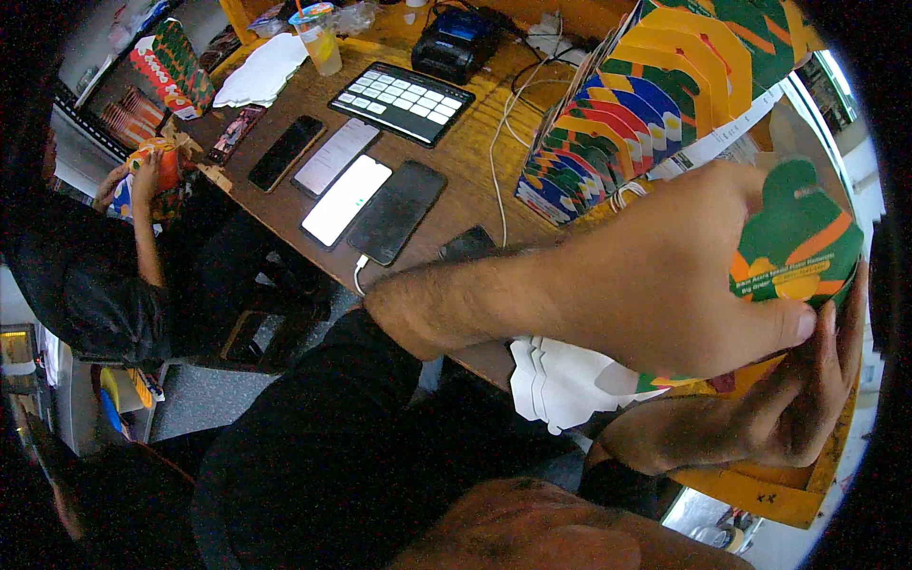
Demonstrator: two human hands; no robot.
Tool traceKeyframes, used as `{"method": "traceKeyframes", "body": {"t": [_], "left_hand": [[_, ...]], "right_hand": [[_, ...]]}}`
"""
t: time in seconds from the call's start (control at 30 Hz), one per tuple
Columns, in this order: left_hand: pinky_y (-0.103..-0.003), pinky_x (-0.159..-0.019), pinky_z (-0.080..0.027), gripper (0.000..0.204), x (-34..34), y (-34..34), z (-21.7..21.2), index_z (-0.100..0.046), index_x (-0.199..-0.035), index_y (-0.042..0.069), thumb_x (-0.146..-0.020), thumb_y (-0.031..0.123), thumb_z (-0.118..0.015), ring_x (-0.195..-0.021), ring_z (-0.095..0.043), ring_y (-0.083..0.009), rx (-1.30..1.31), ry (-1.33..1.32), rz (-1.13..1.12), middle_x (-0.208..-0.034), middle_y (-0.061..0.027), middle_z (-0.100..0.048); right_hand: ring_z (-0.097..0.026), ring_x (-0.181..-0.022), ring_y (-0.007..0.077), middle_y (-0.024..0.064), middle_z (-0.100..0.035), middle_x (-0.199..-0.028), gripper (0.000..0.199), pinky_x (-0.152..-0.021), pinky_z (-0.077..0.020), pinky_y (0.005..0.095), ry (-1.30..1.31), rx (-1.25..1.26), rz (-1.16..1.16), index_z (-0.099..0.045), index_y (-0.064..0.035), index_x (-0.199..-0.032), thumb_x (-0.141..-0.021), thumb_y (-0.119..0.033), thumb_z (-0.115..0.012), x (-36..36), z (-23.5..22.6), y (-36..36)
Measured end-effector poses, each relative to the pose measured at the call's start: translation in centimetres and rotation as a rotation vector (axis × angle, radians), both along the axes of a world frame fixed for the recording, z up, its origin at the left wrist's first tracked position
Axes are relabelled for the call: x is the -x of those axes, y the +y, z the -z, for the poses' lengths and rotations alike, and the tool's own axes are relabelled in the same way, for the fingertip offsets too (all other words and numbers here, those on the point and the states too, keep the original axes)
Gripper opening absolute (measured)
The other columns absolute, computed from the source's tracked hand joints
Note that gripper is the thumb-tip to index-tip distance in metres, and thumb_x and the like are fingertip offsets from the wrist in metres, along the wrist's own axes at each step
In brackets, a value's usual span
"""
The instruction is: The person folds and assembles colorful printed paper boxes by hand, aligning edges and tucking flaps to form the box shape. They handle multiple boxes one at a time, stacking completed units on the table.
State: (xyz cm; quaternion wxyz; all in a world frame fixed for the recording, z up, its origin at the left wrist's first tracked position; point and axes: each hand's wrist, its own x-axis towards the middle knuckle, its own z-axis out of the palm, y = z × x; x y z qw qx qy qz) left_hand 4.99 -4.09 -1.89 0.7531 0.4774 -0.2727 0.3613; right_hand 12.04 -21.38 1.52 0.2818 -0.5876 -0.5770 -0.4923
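My left hand (665, 275) reaches across to the right and clasps the top and front of a green and orange printed carton (798, 237); its thumb presses along the carton's lower edge. My right hand (798, 399) cups the same carton from below, fingers up along its right side. Just behind the hands, a row of flat folded cartons (646, 104) in the same colours leans in a fanned stack on the wooden table (465, 180). A pile of white flat card cut-outs (560, 385) lies under my left wrist at the table's edge.
Several phones (394, 211) lie side by side mid-table, one on a white cable (499, 161). Behind them are a black keypad with white keys (401, 103), a small black printer (456, 43) and a lidded drink cup (318, 38). At the left a seated person handles a colourful carton (160, 171).
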Motion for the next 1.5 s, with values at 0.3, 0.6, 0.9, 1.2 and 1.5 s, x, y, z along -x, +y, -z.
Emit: {"method": "traceKeyframes", "body": {"t": [0.3, 0.6, 0.9, 1.2, 1.5], "left_hand": [[-0.044, -0.080, -0.059, 0.027, -0.5, -0.2, -0.3, -0.071, -0.104, -0.001, -0.085, 0.016, -0.081, -0.091, -0.075, -0.0386, -0.113, -0.161, -0.213, -0.097, -0.0208, -0.075], [-0.048, -0.079, -0.059, 0.023, 1.4, 0.1, -1.0, -0.073, -0.099, 0.000, -0.083, 0.015, -0.077, -0.089, -0.074, -0.0440, -0.218, 0.039, -0.050, -0.089, -0.0225, -0.074], [-0.051, -0.079, -0.058, 0.021, 1.6, 0.4, -1.4, -0.074, -0.094, -0.001, -0.083, 0.017, -0.075, -0.090, -0.073, -0.0473, -0.223, 0.019, 0.044, -0.091, -0.0257, -0.073], [-0.050, -0.071, -0.059, 0.015, 2.5, 0.3, -1.5, -0.072, -0.089, -0.002, -0.089, 0.013, -0.073, -0.079, -0.073, -0.0464, -0.334, -0.019, 0.085, -0.080, -0.0260, -0.071], [-0.049, -0.061, -0.058, 0.029, 2.5, 0.1, -1.1, -0.068, -0.082, -0.003, -0.093, 0.022, -0.076, -0.064, -0.071, -0.0438, -0.405, -0.039, 0.037, -0.067, -0.0250, -0.066]], "right_hand": [[-0.064, -0.132, 0.0469, 0.0400, -0.059, -0.146, 0.038, -0.108, -0.0552, 0.0553, 0.160, -0.276, -0.074, -0.067, 0.0079, -0.130, -0.109, -0.022, -0.058, 0.0, 1.7, -0.7], [-0.061, -0.135, 0.0472, 0.0396, -0.057, -0.147, 0.033, -0.110, -0.0532, 0.0546, 0.400, -0.381, 0.076, -0.068, -0.0043, -0.136, -0.107, -0.018, -0.062, 1.2, 3.1, -2.3], [-0.061, -0.135, 0.0463, 0.0391, -0.058, -0.146, 0.037, -0.110, -0.0525, 0.0538, 0.421, -0.356, 0.109, -0.066, -0.0013, -0.137, -0.107, -0.022, -0.062, 1.3, 3.7, -2.3], [-0.062, -0.134, 0.0454, 0.0386, -0.059, -0.145, 0.042, -0.111, -0.0519, 0.0530, 0.437, -0.337, 0.116, -0.065, 0.0018, -0.138, -0.108, -0.026, -0.061, 1.2, 3.8, -2.0], [-0.062, -0.134, 0.0444, 0.0381, -0.060, -0.145, 0.047, -0.112, -0.0512, 0.0523, 0.455, -0.317, 0.135, -0.063, 0.0048, -0.139, -0.108, -0.030, -0.060, 0.9, 4.1, -1.6]]}}
